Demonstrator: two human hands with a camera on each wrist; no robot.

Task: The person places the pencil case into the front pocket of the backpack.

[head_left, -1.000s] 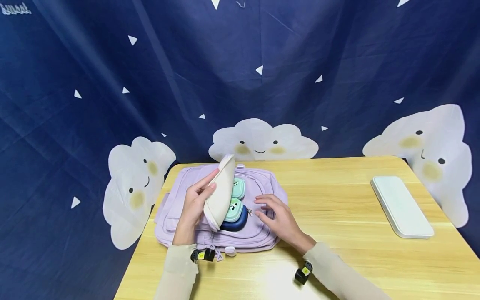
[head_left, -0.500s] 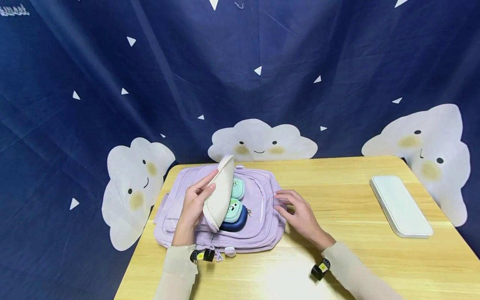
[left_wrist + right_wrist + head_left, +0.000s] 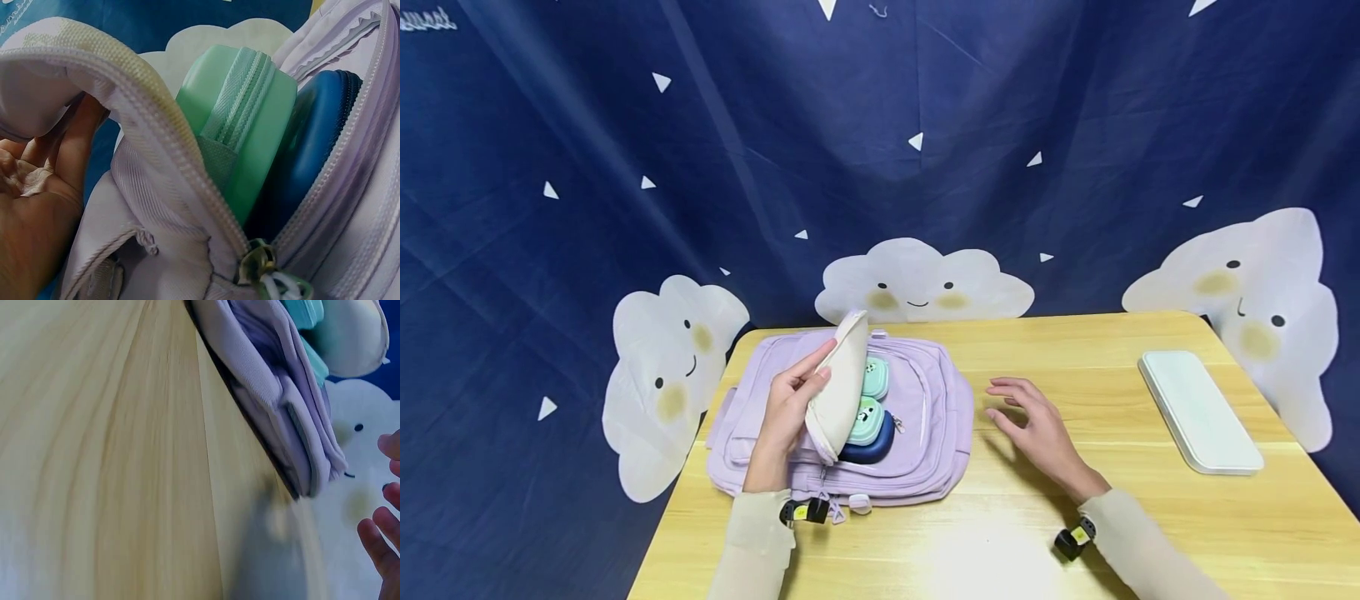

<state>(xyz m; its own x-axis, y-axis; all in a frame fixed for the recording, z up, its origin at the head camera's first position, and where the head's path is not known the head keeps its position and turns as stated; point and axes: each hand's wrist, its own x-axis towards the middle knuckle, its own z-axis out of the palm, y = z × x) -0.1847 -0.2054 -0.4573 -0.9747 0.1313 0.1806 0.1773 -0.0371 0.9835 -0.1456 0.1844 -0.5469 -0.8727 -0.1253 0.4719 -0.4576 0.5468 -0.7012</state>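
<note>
A lilac backpack lies on the wooden table, its front pocket unzipped. My left hand pinches the edge of the pocket's cream-lined flap and keeps it raised. Inside the pocket sit two mint-green zip cases with printed lids and a navy blue zip case. In the left wrist view, a mint case leans beside the navy case, and zipper pulls hang at the pocket's corner. Holding nothing, my right hand hovers over the table to the right of the bag, fingers loosely bent.
A white rounded rectangular case lies at the right side of the table. Behind the table hangs a dark blue curtain with white triangles and smiling clouds. Straps and a triangular tag stick out at the bag's near edge.
My right hand has moved rightward, from over the open pocket past the bag's edge to above the table. The left hand and the flap have stayed in place.
</note>
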